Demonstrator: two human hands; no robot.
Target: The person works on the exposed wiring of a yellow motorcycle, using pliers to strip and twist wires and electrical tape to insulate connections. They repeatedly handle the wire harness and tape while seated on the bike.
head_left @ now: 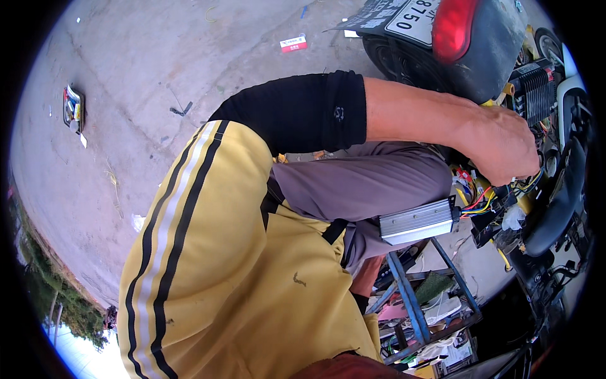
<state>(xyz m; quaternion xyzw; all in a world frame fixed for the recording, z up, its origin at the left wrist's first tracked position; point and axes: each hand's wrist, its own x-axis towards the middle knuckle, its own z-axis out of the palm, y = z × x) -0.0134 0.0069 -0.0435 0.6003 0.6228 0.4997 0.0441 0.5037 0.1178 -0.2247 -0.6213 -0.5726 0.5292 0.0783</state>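
Note:
My left hand (508, 145) reaches across to the electric scooter at the right, its fingers curled down among the wiring. What the fingertips hold is hidden behind the hand. Below it, red, yellow and blue wires (481, 203) run to a silver ribbed controller box (416, 222), which lies against my grey-trousered leg (379, 183). A black finned box (533, 91) is beside my knuckles, on the scooter. Of my right arm only a strip of bare forearm (369, 276) shows below the leg; my right hand is out of sight.
The scooter's rear, with red tail light (454, 28) and plate (413, 22), juts in at the top right. A blue metal frame (407, 297) with jumbled items stands below. On the concrete ground lie a small tray of items (73, 108) and a red-and-white packet (293, 43).

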